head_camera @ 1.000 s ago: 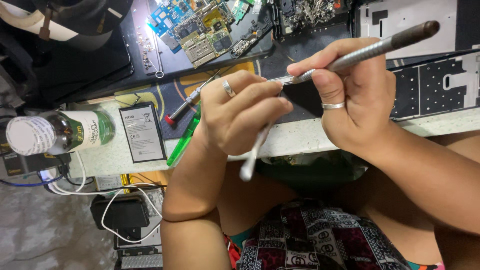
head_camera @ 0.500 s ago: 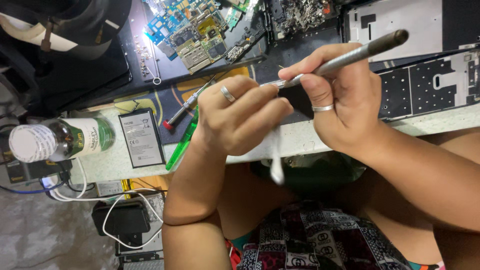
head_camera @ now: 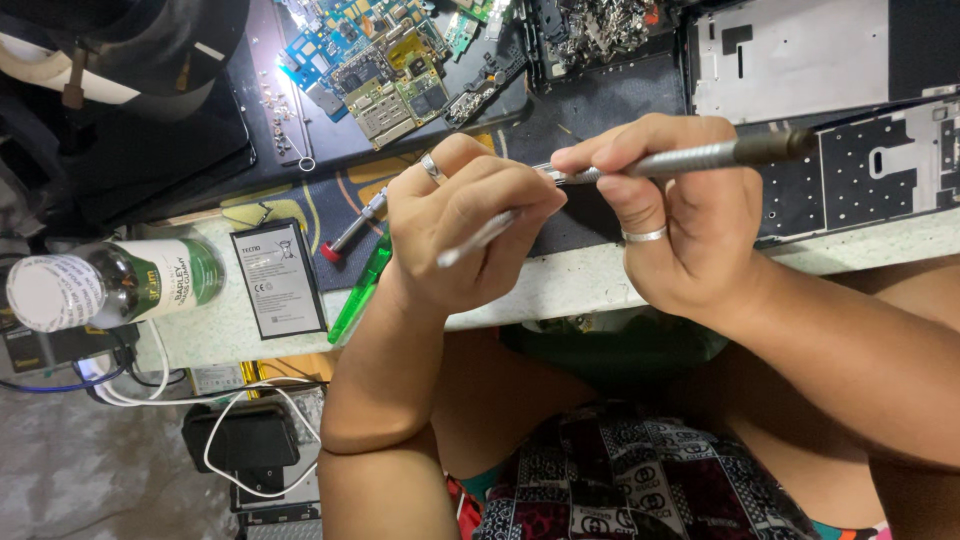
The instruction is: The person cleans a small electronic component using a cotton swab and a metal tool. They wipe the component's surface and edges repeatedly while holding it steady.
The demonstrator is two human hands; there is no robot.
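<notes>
My right hand (head_camera: 680, 235), with a ring on one finger, grips a grey metal pen-shaped screwdriver (head_camera: 700, 158) that lies almost level over the dark work mat. My left hand (head_camera: 455, 235), also ringed, pinches the tool's tip between its fingertips. It also holds a thin white stick (head_camera: 480, 238) that slants out under its fingers. Both hands hover just above the white desk edge (head_camera: 560, 285), close together. What sits at the tool's tip is hidden by my fingers.
A black phone battery (head_camera: 278, 280), a green lighter-like stick (head_camera: 358, 292) and a red-ended screwdriver (head_camera: 350, 232) lie left of my hands. A clear bottle (head_camera: 110, 285) lies far left. Circuit boards (head_camera: 380, 70) and metal phone frames (head_camera: 790, 60) lie beyond. Cables and a black charger (head_camera: 250, 440) hang below the desk.
The grey tool has dropped from a steep slant to nearly level. The white stick swung from pointing down to a shallow slant under my left fingers. Both hands stayed together.
</notes>
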